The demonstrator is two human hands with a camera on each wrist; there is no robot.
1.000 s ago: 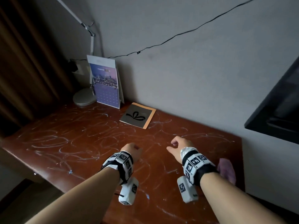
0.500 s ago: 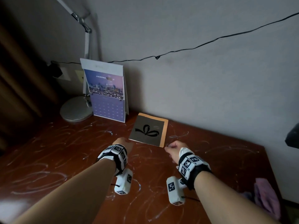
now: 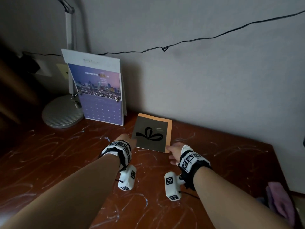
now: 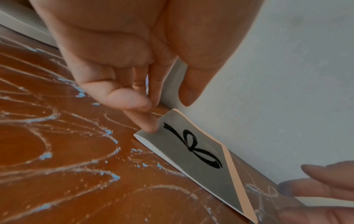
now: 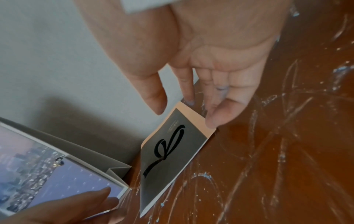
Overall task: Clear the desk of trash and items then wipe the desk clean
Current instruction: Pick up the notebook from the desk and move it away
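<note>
A thin dark notebook (image 3: 151, 133) with a black bow and an orange edge lies flat on the brown desk (image 3: 66, 154), close to the wall. My left hand (image 3: 126, 140) is at its near left corner; in the left wrist view a fingertip (image 4: 151, 127) touches that corner of the notebook (image 4: 201, 154), with the thumb raised above it. My right hand (image 3: 173, 151) is at the near right corner, where fingertips (image 5: 212, 121) touch the orange edge of the notebook (image 5: 172, 151). Neither hand has closed round it. White and blue scribble marks cover the desk.
A purple desk calendar (image 3: 99, 95) stands left of the notebook, with a round lamp base (image 3: 62, 113) beside it. A purple cloth (image 3: 280, 200) lies at the desk's right end. A black cable (image 3: 165, 48) runs along the wall.
Both hands have moved forward across the desk from its middle to the notebook's near corners and now touch it. The view has moved closer to the wall.
</note>
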